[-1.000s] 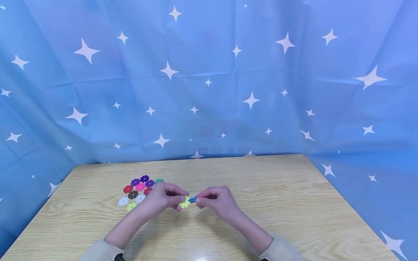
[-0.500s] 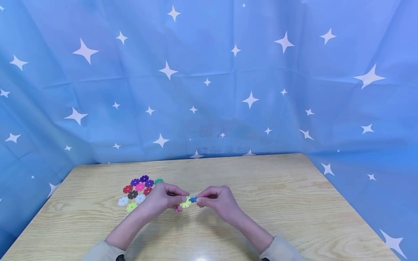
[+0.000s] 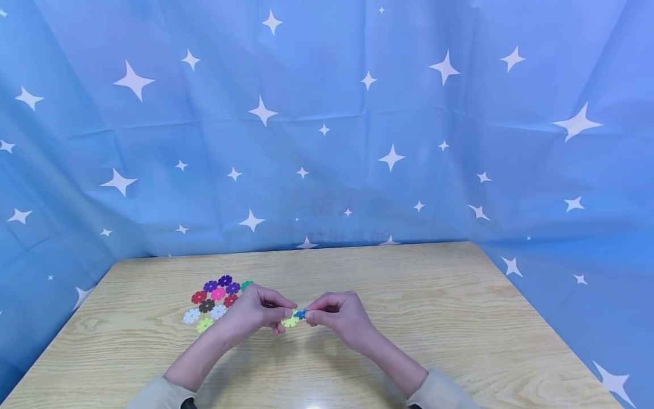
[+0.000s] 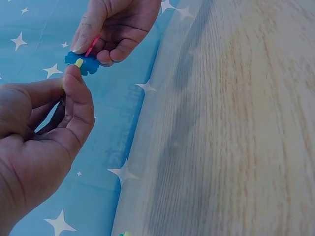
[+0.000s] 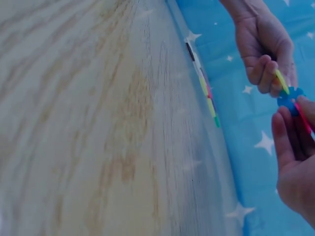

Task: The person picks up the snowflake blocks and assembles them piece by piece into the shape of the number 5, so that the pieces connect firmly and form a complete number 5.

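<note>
While the wood-grained table (image 3: 460,335) spreads beneath, the left hand (image 3: 249,311) faces the right hand (image 3: 344,319), at its three o'clock in the head view. Loose discs (image 3: 218,293) lie at the left hand's ten o'clock. Between the hands, the left pinches a yellow disc (image 3: 290,322); the right grips a blue disc (image 3: 300,314), at yellow's two o'clock, with a pink disc (image 4: 93,45) edge-on against it. Yellow and blue touch, planes crossed; how far they interlock I can't tell.

Behind the wood-grained table (image 3: 460,329) hangs a creased blue curtain (image 3: 327,79) printed with white four-pointed stars (image 3: 135,81).
</note>
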### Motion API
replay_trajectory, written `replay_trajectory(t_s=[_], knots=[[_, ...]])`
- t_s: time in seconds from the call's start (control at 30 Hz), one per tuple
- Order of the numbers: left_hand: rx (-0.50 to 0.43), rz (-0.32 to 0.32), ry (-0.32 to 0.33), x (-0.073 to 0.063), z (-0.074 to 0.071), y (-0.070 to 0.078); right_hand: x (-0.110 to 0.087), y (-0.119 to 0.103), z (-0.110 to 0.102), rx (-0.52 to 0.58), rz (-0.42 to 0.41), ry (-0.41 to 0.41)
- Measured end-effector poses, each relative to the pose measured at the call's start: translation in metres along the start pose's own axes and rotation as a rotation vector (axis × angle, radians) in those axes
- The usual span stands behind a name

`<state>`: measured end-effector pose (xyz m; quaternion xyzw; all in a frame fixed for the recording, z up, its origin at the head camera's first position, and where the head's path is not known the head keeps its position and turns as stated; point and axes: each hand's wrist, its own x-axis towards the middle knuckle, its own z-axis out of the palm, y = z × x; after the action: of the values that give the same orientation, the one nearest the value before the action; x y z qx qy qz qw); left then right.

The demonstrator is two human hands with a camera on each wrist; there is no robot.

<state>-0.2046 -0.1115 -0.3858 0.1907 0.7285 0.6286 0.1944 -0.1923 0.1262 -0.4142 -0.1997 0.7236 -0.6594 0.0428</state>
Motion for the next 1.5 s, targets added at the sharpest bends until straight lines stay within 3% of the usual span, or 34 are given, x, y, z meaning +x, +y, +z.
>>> replay_trajectory(t_s=[0.3,0.53,0.8,1.17,1.5], knots=[[-0.036,0.009,0.066,0.007,0.004,-0.005,-0.002,0.001,-0.003,-0.055,-0.006,0.071],[-0.068,0.009,0.062,0.008,0.002,-0.007,-0.005,0.004,-0.006,-0.089,0.017,0.093],[-0.137,-0.011,0.043,0.009,0.004,-0.013,-0.008,0.001,-0.007,-0.055,0.058,0.058],[-0.182,0.004,0.015,0.007,0.009,-0.010,-0.004,-0.002,-0.002,-0.182,0.076,-0.005],[-0.133,-0.004,0.037,0.002,-0.001,-0.014,-0.006,0.000,-0.004,-0.193,0.090,0.025]])
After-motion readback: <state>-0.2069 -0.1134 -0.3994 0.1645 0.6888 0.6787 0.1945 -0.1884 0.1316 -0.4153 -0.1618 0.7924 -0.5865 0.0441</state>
